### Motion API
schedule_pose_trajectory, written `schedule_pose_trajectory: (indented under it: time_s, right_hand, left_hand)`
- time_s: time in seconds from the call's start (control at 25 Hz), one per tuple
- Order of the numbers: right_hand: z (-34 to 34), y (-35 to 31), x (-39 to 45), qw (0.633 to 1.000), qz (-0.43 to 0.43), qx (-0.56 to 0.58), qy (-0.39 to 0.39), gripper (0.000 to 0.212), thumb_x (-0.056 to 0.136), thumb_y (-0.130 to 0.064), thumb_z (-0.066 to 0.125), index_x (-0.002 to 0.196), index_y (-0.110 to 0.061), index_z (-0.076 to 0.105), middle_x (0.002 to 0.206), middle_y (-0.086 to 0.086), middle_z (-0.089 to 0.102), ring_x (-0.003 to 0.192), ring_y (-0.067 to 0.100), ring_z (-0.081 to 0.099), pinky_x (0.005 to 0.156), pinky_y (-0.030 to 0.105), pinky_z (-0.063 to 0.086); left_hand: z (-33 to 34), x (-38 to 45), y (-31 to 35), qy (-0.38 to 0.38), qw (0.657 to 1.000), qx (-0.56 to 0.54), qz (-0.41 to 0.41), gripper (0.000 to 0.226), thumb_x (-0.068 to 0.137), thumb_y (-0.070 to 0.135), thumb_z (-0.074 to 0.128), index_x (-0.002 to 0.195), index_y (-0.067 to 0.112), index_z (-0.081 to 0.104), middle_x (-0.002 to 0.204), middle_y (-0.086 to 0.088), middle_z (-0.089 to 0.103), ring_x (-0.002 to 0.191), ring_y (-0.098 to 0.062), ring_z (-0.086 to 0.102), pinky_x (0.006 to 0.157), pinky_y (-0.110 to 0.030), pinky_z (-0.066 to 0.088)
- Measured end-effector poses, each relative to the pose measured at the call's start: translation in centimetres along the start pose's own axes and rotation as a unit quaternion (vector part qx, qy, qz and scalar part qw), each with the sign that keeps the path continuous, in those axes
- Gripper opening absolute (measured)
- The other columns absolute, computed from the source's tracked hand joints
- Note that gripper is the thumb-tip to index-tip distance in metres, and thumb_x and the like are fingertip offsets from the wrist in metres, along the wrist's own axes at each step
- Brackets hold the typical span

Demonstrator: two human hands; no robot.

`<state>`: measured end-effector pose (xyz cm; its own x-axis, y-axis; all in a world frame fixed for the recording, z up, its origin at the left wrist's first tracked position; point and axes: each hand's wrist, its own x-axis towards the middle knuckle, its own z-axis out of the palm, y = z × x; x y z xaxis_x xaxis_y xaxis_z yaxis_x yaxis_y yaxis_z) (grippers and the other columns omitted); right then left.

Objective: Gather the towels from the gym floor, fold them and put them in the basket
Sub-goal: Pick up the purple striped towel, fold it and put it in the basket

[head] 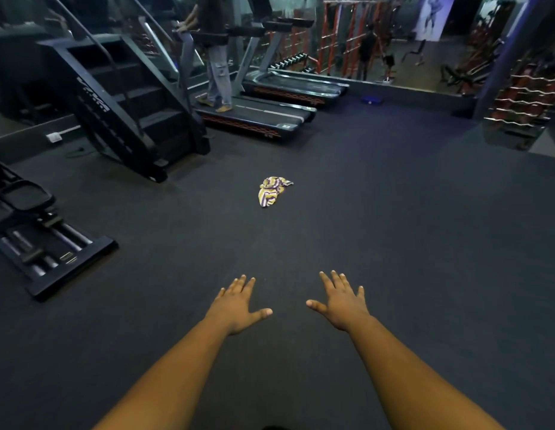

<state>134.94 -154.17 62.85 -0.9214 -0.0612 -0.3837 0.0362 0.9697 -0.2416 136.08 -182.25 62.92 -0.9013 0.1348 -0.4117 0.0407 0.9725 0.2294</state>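
A crumpled towel [273, 191] with yellow, purple and white stripes lies on the dark gym floor [378, 231], ahead of me near the middle of the view. My left hand [239, 305] and my right hand [341, 302] are stretched out in front of me, palms down, fingers straight and spread. Both hands hold nothing and are well short of the towel. No basket is in view.
A stair-climber machine [121, 100] stands at the left, with a weight machine base [46, 249] nearer me. Two treadmills [270, 116] are behind the towel; a person [217, 57] stands on the nearer one. Barbell racks [524, 100] line the right side.
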Motion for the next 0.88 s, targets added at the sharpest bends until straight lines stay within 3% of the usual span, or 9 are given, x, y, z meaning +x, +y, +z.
schedule_pose_trajectory:
  time_s: [0.08,0.36,0.56,0.68,0.88]
  right_hand:
    - [-2.6,0.2,4.9,1.000,-0.005,-0.001,-0.007,0.097,0.089,-0.080,0.036,0.161,-0.033,-0.008,0.170,0.000,-0.011,0.156,0.023,-0.010,0.122,0.063,0.000]
    - [-8.5,-2.2,25.6,0.999,-0.025,-0.011,-0.024,0.098,0.089,-0.079,0.038,0.161,-0.032,-0.009,0.169,0.000,-0.013,0.156,0.022,-0.011,0.122,0.063,0.000]
    - [-11.7,-4.1,38.4,0.998,0.003,-0.007,-0.061,0.097,0.089,-0.080,0.036,0.160,-0.033,-0.011,0.169,-0.001,-0.015,0.156,0.022,-0.013,0.122,0.064,-0.002]
    - [-15.2,-5.3,46.1,0.997,0.015,0.002,-0.069,0.097,0.089,-0.080,0.035,0.160,-0.033,-0.011,0.169,-0.002,-0.016,0.156,0.022,-0.013,0.122,0.063,-0.002]
    - [-19.3,-4.9,59.6,0.997,0.013,0.005,-0.071,0.097,0.089,-0.080,0.036,0.161,-0.033,-0.009,0.169,-0.002,-0.014,0.156,0.022,-0.012,0.122,0.064,-0.001]
  left_hand:
    - [-2.2,4.5,0.5,0.003,1.000,-0.011,-0.004,0.124,0.065,0.095,0.022,0.163,0.025,-0.006,0.171,-0.001,-0.008,0.158,-0.022,-0.002,0.128,-0.046,0.006]
    - [-8.5,24.0,-2.1,0.000,1.000,-0.016,-0.007,0.110,0.083,0.087,0.037,0.163,0.024,-0.004,0.171,-0.002,-0.006,0.158,-0.021,-0.001,0.128,-0.045,0.006]
    - [-14.9,37.1,-5.4,-0.034,0.999,-0.018,0.005,0.127,0.063,0.098,0.020,0.163,0.024,-0.006,0.171,-0.003,-0.006,0.158,-0.022,-0.001,0.128,-0.046,0.006]
    - [-19.4,45.1,-7.0,-0.053,0.998,-0.001,0.016,0.112,0.081,0.089,0.034,0.163,0.024,-0.006,0.171,-0.004,-0.007,0.158,-0.023,-0.002,0.128,-0.047,0.004]
    - [-24.2,57.7,-7.9,-0.077,0.997,0.022,0.021,0.114,0.079,0.090,0.033,0.162,0.024,-0.008,0.171,-0.003,-0.009,0.158,-0.022,-0.004,0.128,-0.046,0.003]
